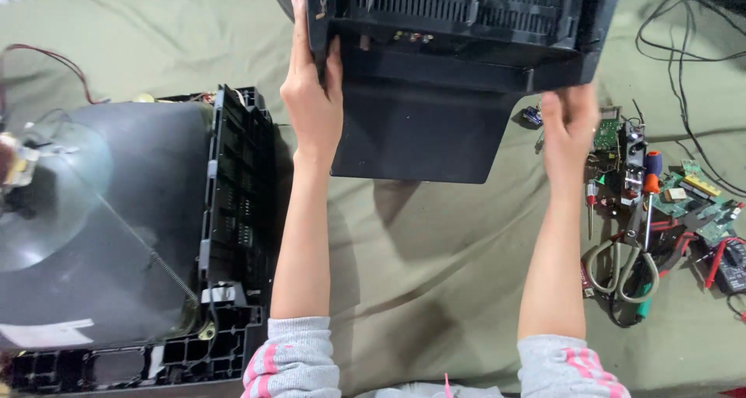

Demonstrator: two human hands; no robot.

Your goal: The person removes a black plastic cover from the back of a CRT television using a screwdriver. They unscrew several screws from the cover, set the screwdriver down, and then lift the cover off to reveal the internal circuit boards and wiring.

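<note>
A large black plastic back cover [435, 64] of an old tube television is raised above the green cloth. My left hand [312, 95] grips its left edge, fingers stretched up along the side. At the cover's lower right corner my right hand [569, 126] is blurred; its grip on the cover is not clear. To the left lies the television's grey picture tube [101, 211], face down in its black front frame [237, 211].
A green cloth [420, 250] covers the work surface. At the right lie scissors [625, 266], a screwdriver [651, 184], green circuit boards [691, 200], a multimeter [732, 264] and black cables [684, 56]. A red wire [54, 60] runs near the tube.
</note>
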